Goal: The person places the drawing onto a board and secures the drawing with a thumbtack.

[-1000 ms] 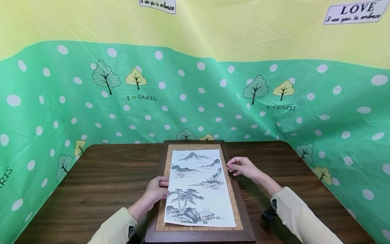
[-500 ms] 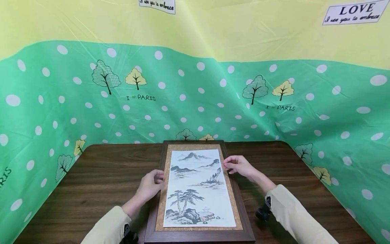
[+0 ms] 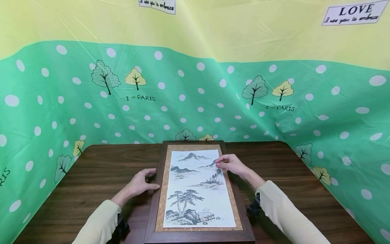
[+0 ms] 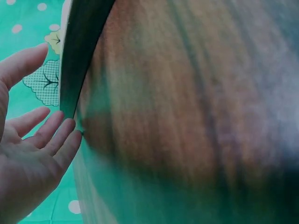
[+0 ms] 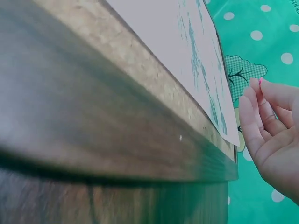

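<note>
An ink landscape print on white paper (image 3: 198,189) lies on a cork board (image 3: 239,222) with a dark wooden frame (image 3: 195,236). My right hand (image 3: 232,165) is over the paper's upper right edge, thumb and fingertips together. They pinch a small pink pin-like object (image 5: 260,81), mostly hidden by the fingers. In the right wrist view the paper's corner lies close beside this hand. My left hand (image 3: 138,183) is at the frame's left side, fingers spread and holding nothing. Its thumb is at the frame's edge in the head view; whether it touches cannot be told.
The board rests on a dark wood-grain table (image 3: 100,169). Behind and around the table hangs a green and yellow curtain (image 3: 195,98) with dots and printed trees. A dark wrist camera (image 3: 254,208) sits under the right sleeve.
My left hand has let go of the paper's left edge and moved left, off the cork. My right hand has moved left from the frame's right side to over the paper. The paper's lower left corner lies flatter.
</note>
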Motion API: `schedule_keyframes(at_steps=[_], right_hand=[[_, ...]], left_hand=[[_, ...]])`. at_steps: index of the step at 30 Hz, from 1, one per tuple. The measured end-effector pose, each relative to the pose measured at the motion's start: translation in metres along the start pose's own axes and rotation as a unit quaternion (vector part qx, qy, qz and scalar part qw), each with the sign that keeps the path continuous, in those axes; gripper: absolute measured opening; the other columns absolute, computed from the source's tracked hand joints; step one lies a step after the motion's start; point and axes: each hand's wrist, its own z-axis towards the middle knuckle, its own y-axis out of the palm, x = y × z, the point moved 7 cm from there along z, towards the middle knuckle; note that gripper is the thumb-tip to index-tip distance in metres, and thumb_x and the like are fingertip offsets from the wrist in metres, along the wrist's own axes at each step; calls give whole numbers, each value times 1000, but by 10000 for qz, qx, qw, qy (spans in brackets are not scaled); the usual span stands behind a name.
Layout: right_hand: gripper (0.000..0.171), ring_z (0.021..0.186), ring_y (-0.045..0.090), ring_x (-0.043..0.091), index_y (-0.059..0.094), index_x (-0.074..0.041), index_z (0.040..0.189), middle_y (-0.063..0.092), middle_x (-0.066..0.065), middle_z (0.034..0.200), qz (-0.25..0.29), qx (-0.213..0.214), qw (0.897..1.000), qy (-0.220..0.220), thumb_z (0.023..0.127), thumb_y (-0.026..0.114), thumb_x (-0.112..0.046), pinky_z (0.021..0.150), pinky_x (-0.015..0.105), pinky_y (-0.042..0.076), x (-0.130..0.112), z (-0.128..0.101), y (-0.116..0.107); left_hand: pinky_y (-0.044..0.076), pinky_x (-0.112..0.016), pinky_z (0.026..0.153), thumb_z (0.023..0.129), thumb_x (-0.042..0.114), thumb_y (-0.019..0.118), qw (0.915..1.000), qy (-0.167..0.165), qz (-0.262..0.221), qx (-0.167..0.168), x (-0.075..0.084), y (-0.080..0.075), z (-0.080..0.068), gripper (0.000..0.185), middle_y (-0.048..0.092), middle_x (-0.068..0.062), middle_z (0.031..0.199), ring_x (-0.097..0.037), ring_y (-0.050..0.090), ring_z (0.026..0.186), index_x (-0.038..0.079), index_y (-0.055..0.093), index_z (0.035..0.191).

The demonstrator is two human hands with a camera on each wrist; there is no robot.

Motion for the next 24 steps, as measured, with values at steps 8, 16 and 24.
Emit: schedule_keyframes(at_steps=[8, 16, 24], right_hand=[[24, 83, 61, 27, 61, 10, 102, 65, 20, 94, -272, 76, 9996, 50, 88, 59, -9, 70, 35, 52, 0, 21, 9], [23, 88, 57, 36, 59, 13, 104, 60, 27, 99, -103, 110, 9998, 117, 88, 56, -3, 74, 42, 51, -15, 39, 21], [17, 64, 59, 15, 63, 8, 98, 66, 15, 86, 7, 549, 9973, 491, 86, 59, -3, 58, 27, 51, 8, 74, 27]], left_hand=[[39, -47, 91, 72, 18, 77, 9996, -35, 108, -268, -3, 9, -1, 68, 49, -23, 126, -37, 46, 115, -8, 46, 127], [38, -47, 93, 72, 19, 77, 9996, -91, 29, -284, -5, 7, -2, 68, 48, -22, 127, -37, 44, 117, -6, 47, 128], [38, -48, 93, 71, 18, 77, 9995, -148, -68, -259, -5, 9, -3, 68, 48, -23, 127, -37, 43, 117, -6, 47, 127]])
